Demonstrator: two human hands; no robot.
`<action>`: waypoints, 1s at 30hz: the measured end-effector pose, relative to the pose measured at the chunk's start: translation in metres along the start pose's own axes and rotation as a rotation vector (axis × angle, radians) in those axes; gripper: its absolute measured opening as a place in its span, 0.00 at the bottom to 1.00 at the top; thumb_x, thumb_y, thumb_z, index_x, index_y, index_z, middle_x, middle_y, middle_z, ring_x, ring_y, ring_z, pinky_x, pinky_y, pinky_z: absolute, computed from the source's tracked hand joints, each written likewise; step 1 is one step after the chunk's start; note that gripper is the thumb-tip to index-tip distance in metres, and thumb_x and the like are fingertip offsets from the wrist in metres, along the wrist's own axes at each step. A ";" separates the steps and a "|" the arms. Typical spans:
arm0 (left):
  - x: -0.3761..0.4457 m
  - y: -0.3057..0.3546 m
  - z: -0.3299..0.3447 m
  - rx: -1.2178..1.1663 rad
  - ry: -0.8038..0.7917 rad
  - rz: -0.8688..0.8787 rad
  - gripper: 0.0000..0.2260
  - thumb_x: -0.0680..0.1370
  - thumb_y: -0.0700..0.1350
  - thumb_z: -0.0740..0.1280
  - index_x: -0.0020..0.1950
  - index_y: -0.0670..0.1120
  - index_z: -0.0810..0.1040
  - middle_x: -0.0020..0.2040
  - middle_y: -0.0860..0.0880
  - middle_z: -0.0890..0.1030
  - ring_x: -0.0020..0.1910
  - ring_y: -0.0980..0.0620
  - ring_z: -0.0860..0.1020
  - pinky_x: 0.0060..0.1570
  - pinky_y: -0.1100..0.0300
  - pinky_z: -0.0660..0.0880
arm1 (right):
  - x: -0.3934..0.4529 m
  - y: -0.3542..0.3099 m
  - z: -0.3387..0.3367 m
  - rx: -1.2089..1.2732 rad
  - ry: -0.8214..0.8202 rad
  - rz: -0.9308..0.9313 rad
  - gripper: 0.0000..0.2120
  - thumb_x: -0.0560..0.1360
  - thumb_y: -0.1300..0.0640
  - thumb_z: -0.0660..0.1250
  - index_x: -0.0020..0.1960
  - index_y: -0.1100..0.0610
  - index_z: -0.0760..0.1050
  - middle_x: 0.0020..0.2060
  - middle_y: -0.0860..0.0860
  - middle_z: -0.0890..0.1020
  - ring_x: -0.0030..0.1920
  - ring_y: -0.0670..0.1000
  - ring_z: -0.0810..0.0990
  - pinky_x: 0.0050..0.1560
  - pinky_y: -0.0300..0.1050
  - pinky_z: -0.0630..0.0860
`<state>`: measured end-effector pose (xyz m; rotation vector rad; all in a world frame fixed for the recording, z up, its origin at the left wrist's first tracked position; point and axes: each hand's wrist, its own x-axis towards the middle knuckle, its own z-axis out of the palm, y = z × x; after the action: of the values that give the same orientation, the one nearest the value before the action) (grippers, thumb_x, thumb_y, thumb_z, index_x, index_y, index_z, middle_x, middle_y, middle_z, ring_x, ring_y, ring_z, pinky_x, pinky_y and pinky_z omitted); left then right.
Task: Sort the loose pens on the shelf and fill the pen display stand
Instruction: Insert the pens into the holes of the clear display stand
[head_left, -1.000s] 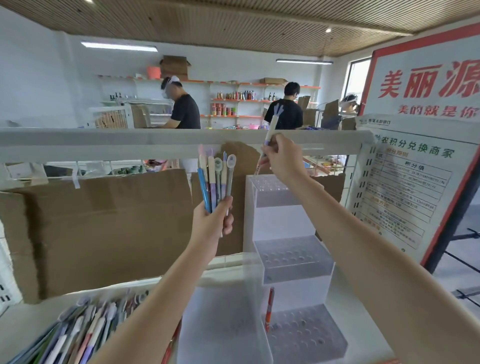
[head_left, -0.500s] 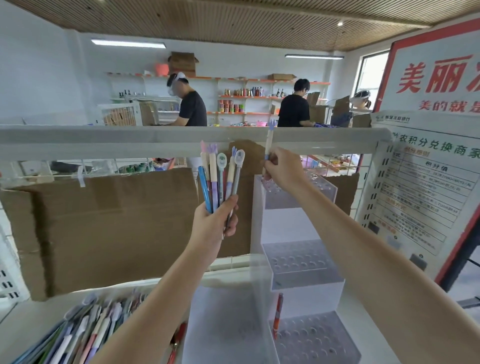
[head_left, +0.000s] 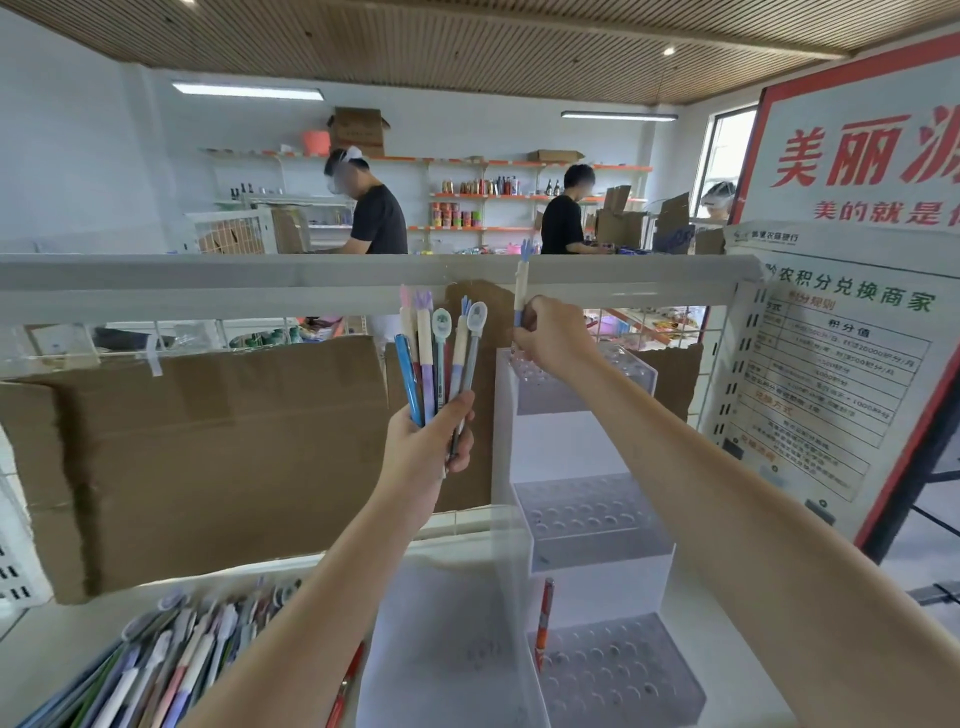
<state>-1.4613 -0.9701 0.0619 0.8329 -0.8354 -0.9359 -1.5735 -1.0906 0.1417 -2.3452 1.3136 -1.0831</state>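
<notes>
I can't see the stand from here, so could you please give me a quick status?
Left hand grips a bunch of pens. Right hand pinches one pen upright over the stand's top tier. Nothing blocking.

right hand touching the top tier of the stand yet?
Cannot tell. Head view: right hand holding a pen overlaps the top tier, hiding any contact or gap.

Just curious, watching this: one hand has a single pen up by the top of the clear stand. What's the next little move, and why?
Probably lower that pen straight down into a hole of the stand's top tier. The right hand pinches it upright at that tier's left end, and the holes that show there look empty. The left hand holds a bunch of pens waiting their turn.
</notes>
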 end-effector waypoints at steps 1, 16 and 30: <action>0.000 0.001 0.000 0.004 -0.002 0.001 0.04 0.76 0.39 0.68 0.46 0.41 0.74 0.32 0.49 0.75 0.23 0.55 0.68 0.19 0.66 0.62 | 0.000 0.001 0.001 0.000 -0.013 0.006 0.09 0.76 0.59 0.66 0.52 0.65 0.74 0.48 0.60 0.80 0.46 0.57 0.79 0.46 0.46 0.73; 0.002 -0.003 0.016 -0.006 -0.077 0.042 0.03 0.75 0.40 0.68 0.44 0.41 0.76 0.32 0.46 0.76 0.24 0.52 0.69 0.21 0.66 0.63 | -0.066 -0.011 -0.013 0.463 -0.255 -0.041 0.07 0.75 0.52 0.68 0.39 0.53 0.78 0.24 0.40 0.77 0.25 0.38 0.73 0.32 0.32 0.68; -0.017 -0.028 -0.026 0.075 0.137 -0.080 0.10 0.76 0.46 0.68 0.39 0.44 0.70 0.28 0.50 0.69 0.22 0.56 0.63 0.20 0.65 0.61 | -0.095 0.024 0.002 0.209 -0.080 -0.031 0.10 0.78 0.58 0.64 0.39 0.60 0.71 0.30 0.52 0.81 0.28 0.44 0.81 0.33 0.35 0.78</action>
<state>-1.4533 -0.9586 0.0226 0.9903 -0.7267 -0.9106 -1.6176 -1.0270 0.0816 -2.2366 1.0829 -1.0673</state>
